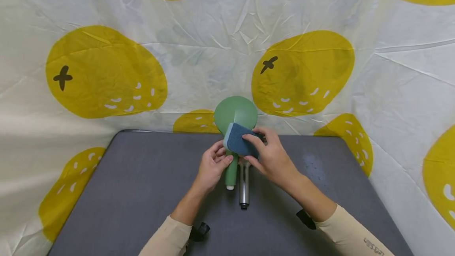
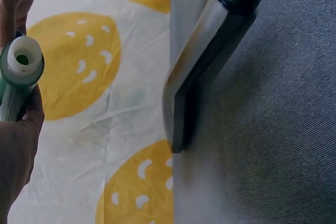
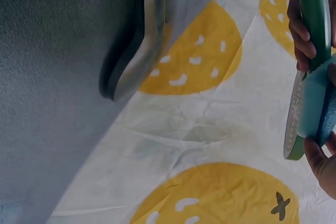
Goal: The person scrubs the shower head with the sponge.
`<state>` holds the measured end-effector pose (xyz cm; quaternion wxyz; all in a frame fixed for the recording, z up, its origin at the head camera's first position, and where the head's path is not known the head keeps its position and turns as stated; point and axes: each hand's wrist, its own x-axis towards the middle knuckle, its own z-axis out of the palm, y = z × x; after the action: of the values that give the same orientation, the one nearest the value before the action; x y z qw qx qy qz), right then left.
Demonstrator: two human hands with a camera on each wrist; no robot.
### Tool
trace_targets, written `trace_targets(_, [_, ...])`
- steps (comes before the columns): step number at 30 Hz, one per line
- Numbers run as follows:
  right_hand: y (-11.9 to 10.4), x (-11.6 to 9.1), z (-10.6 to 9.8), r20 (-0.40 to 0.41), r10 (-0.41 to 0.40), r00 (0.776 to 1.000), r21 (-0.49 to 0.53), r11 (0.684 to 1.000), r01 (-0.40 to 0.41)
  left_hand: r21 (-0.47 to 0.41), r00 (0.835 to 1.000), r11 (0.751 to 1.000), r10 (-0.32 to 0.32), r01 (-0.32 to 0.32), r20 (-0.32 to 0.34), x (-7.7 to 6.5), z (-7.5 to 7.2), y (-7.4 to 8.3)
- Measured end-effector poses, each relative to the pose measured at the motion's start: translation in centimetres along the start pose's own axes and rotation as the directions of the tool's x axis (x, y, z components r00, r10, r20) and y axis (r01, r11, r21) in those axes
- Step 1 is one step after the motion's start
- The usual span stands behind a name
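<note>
A green hand shower head (image 1: 235, 108) is held up in front of me, its round head at the top and its handle pointing down. My left hand (image 1: 211, 167) grips the handle, fingers behind and thumb in front. Between the thumb and fingers of my right hand (image 1: 277, 159) is a two-layer sponge (image 1: 241, 140), dark blue outside and light blue inside. The light blue layer lies against the shower head just above the handle, as the right wrist view shows with the sponge (image 3: 314, 103). The handle's white threaded end (image 2: 25, 56) faces the left wrist camera.
A chrome hand shower (image 1: 244, 187) with a black threaded end lies on the dark grey table (image 1: 153, 192), below the raised green one. Damp-looking marks (image 1: 314, 167) show on the table at the right. A white cloth (image 1: 209, 62) with yellow fruit shapes hangs behind and at the sides.
</note>
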<state>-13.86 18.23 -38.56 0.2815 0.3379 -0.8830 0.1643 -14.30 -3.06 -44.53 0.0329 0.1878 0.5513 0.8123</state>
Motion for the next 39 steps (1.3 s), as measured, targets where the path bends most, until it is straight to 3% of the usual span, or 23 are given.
trace_targets(8, [1.0, 1.2, -0.5, -0.033, 0.038, 0.999, 0.051, 0.998, -0.036, -0.062, 0.998, 0.998, -0.022, 0.026, 0.056, 0.0, -0.6, 0.8])
trace_targets(14, [2.8, 2.2, -1.2, -0.059, 0.117, 0.991, 0.151, 0.983, -0.107, -0.045, 0.994, 0.998, -0.037, 0.042, 0.106, -0.1, -1.1, 1.2])
trace_targets(21, [4.7, 3.5, -2.0, -0.003, 0.193, 0.981, 0.218, 0.958, -0.188, -0.044, 0.989, 0.996, -0.065, 0.072, 0.133, -0.3, -1.5, 1.2])
trace_targets(28, [6.3, 4.9, -2.7, 0.032, 0.236, 0.971, 0.228, 0.944, -0.237, -0.024, 0.984, 0.998, -0.047, 0.052, 0.169, -0.4, -1.8, 1.1])
trace_targets(33, [6.1, 5.0, -2.8, 0.022, 0.216, 0.976, 0.21, 0.954, -0.215, -0.028, 0.984, 0.999, -0.039, 0.045, 0.173, -0.5, -1.9, 1.3])
trace_targets(39, [4.3, 3.9, -1.5, 0.008, 0.109, 0.994, 0.11, 0.988, -0.109, -0.027, 0.989, 0.998, -0.044, 0.048, 0.141, -0.4, -1.9, 1.5])
